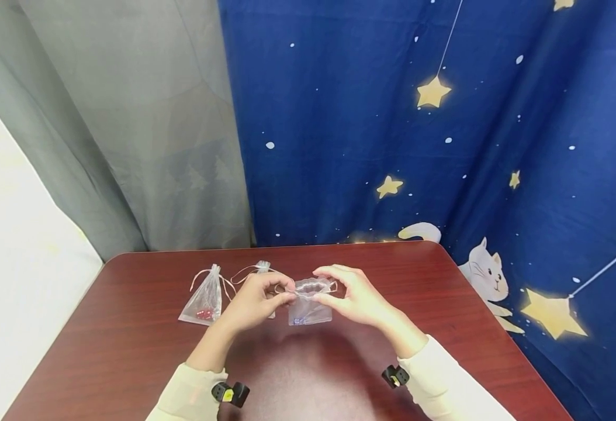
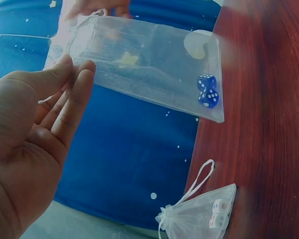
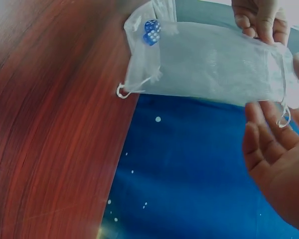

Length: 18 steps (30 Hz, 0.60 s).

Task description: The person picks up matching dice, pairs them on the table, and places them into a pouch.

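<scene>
A sheer white drawstring pouch (image 1: 312,309) hangs over the table between the two hands, its mouth up and spread. Two blue dice (image 2: 208,91) lie at its bottom. At the pouch's left rim the left hand (image 1: 260,299) pinches the fabric near the cord between thumb and fingertips. The right hand (image 1: 356,293) is at the opposite rim, thumb and fingers apart, beside the white cord loop (image 3: 285,117). Whether its thumb touches the fabric is hard to tell.
Left on the reddish-brown table (image 1: 129,327) lies a drawn-up pouch (image 1: 208,295) with red dice (image 1: 204,314) inside. Another tied pouch (image 2: 194,216), holding white dice (image 2: 218,214), lies behind the left hand. Blue and grey curtains (image 1: 329,146) hang beyond the table's far edge.
</scene>
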### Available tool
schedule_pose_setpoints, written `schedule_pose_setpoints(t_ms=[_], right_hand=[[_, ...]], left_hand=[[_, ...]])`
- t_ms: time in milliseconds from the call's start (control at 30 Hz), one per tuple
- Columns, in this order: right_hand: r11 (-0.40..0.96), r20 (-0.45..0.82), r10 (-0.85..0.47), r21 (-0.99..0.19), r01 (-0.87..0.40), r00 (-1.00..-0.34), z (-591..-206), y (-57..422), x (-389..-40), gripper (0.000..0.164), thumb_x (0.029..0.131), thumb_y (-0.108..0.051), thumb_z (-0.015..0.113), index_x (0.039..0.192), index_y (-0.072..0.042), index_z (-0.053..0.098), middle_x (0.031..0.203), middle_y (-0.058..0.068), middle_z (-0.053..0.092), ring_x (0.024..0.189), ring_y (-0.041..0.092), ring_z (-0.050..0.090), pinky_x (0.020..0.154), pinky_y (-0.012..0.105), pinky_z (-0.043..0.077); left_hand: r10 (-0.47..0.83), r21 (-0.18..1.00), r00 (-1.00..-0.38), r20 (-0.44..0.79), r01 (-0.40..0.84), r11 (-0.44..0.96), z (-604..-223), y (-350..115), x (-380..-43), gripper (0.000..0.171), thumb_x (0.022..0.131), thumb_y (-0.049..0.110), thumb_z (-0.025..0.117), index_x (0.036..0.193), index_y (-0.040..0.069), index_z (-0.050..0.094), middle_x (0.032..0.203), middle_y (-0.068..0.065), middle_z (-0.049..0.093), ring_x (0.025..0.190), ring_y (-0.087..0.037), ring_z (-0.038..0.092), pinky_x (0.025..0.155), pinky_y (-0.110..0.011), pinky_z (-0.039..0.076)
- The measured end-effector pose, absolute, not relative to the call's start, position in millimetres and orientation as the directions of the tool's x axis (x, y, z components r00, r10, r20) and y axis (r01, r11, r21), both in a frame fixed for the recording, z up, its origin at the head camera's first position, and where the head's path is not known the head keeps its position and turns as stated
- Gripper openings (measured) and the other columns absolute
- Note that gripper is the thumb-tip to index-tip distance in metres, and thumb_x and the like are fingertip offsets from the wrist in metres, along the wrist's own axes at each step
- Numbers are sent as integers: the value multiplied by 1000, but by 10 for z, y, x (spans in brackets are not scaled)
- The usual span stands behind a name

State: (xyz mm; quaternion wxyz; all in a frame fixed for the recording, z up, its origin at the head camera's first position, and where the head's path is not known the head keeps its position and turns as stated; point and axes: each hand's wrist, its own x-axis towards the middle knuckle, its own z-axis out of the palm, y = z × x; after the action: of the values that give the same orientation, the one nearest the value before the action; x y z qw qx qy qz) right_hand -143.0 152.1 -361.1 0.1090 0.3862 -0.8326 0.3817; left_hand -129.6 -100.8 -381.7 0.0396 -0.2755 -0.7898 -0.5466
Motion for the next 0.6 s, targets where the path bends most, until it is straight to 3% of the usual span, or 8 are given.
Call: schedule_pose_setpoints(t_ms=[133,233,433,600], right_hand=[[463,451,-535,-551,-694,-715,-3632,1559,-1437,20,86,-13,82,105,-11,75,80,-7,67,62,7,54,54,24,48],[478,442,-526,-553,-683,-726,-3636,1579,-1441,9,89,-12,79,98,-12,78,77,-7,69,59,9,56,53,21,47],[421,477,-538,-563,-711,-695,-3639,1616,-1457,10,93,-8,73,101,-8,79,83,1,75,58,18,67,55,20,53],[411,563,-498,-516,-752,-659,-3636,1648,-1475,8,90,-5,75,96,-8,80,78,1,75,54,7,62,51,16,49]], left_hand=[[391,854,-850,353,464,237,-3806,-1024,-1301,7,91,3,74,97,5,75,83,-8,74,69,-16,71,52,-30,57],[389,846,-846,364,475,242,-3811,-1035,-1318,10,92,3,72,102,4,76,87,-6,75,74,-23,74,59,-27,58],[354,829,-839,414,508,234,-3812,-1046,-1326,18,94,-5,66,109,-3,75,86,-8,75,75,-31,74,68,-33,61],[265,816,-843,467,527,238,-3800,-1050,-1322,20,93,-5,68,112,-4,74,85,-8,77,76,-30,75,68,-33,61]])
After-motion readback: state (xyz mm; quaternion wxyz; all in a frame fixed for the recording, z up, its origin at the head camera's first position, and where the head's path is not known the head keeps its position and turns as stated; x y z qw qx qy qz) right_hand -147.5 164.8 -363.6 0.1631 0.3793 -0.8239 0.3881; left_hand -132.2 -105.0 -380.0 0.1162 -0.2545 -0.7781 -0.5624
